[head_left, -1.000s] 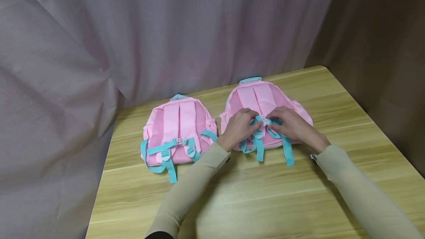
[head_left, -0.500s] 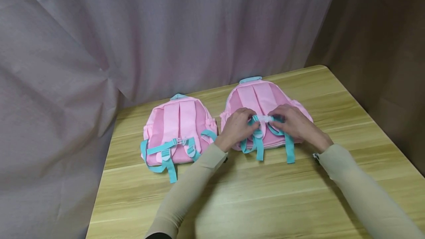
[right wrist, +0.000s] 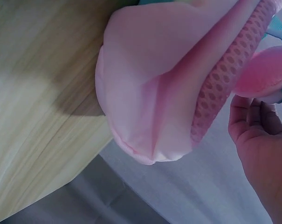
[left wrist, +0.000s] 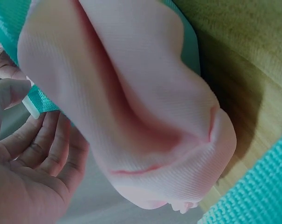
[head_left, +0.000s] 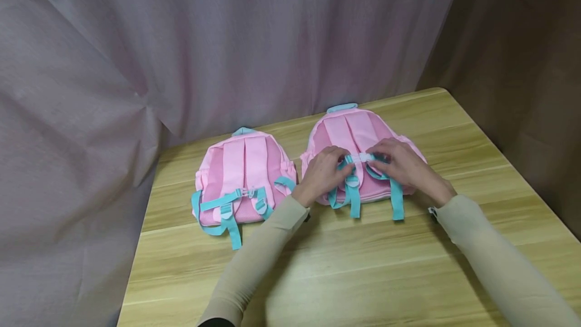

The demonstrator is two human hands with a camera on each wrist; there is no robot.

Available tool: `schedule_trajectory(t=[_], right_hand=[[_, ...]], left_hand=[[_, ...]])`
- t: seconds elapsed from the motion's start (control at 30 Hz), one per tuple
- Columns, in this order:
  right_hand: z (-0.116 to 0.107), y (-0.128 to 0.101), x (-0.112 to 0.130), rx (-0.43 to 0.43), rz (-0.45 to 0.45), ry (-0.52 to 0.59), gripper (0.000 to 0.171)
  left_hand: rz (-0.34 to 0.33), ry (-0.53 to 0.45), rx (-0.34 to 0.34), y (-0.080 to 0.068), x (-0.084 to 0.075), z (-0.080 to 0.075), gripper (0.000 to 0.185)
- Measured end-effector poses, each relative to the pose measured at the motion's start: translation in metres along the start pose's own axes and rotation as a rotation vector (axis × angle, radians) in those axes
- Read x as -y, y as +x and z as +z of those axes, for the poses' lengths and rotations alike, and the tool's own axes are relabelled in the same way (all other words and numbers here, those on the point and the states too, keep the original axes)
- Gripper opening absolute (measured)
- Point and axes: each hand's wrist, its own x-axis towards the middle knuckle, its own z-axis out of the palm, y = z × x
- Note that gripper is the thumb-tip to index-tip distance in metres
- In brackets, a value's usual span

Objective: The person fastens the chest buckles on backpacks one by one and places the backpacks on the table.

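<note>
Two pink backpacks lie back side up on the table, with turquoise straps. At the right backpack [head_left: 347,132], a white plastic buckle [head_left: 364,157] joins the turquoise chest strap between both hands. My left hand [head_left: 324,170] pinches the strap at the buckle's left end. From the other side my right hand [head_left: 399,163] pinches the strap at the right end. In the left wrist view, the left hand's thumb and fingers [left wrist: 50,140] close round turquoise webbing [left wrist: 43,100] past the pink shoulder strap. The right wrist view shows curled fingers [right wrist: 255,114]; their tips are cut off by the frame.
The left backpack [head_left: 245,160] lies beside the left forearm, its own chest strap [head_left: 222,200] across it. Loose webbing ends [head_left: 397,201] hang onto the wooden table [head_left: 354,266]. A grey curtain [head_left: 254,39] stands behind the table's back edge.
The hands have drawn slightly apart and a little farther from me, leaving more of the white buckle showing between the fingertips. The left backpack has stayed put.
</note>
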Motion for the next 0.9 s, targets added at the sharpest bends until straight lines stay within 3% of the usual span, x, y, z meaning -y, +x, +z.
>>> schedule_trajectory(t=[0.33,0.9], right_hand=[[-0.0030,0.0004,0.0023,0.008,-0.018,0.000,0.026],[-0.0047,0.0038,0.0077,0.037,0.028,0.014,0.029]], left_hand=[[-0.005,-0.013,0.008,0.0008,0.0007,-0.0002,0.026],[0.008,0.013,0.027,0.0020,-0.0004,0.0018,0.032]])
